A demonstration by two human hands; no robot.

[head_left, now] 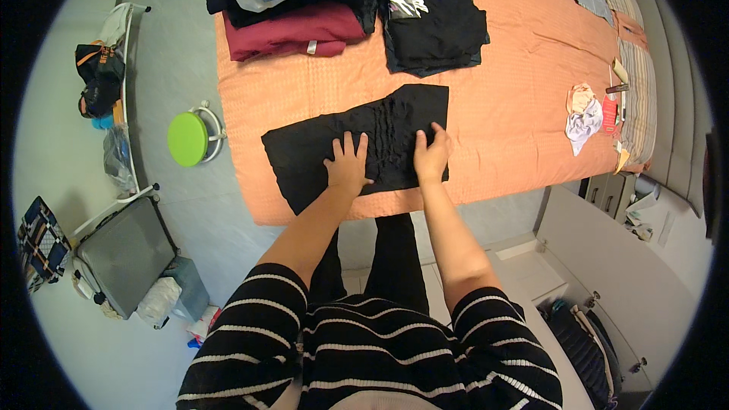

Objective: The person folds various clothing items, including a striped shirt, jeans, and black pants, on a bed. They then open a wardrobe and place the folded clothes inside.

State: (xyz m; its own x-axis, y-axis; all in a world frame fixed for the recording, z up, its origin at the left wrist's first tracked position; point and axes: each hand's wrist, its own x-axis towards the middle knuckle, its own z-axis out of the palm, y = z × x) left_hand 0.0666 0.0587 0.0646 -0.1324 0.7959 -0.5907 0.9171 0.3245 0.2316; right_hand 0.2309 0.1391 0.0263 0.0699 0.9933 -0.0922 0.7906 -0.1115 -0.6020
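Note:
A black folded garment (304, 153), whose exact kind I cannot tell, lies across the near edge of the bed, with bunched, gathered wrinkles down its middle. My left hand (348, 167) rests flat on it, fingers spread, just left of the wrinkles. On the garment's right part lies my right hand (430, 156), its thumb and forefinger apart and its other fingers partly hidden along the right edge. Neither hand visibly grips the cloth.
An orange bedspread (524, 91) covers the bed. Toward the far side are a stack with a dark red garment (296, 32) and a folded black pile (433, 26). Small light cloths (583, 123) lie right. A green stool (187, 139) and grey suitcase (127, 254) stand left.

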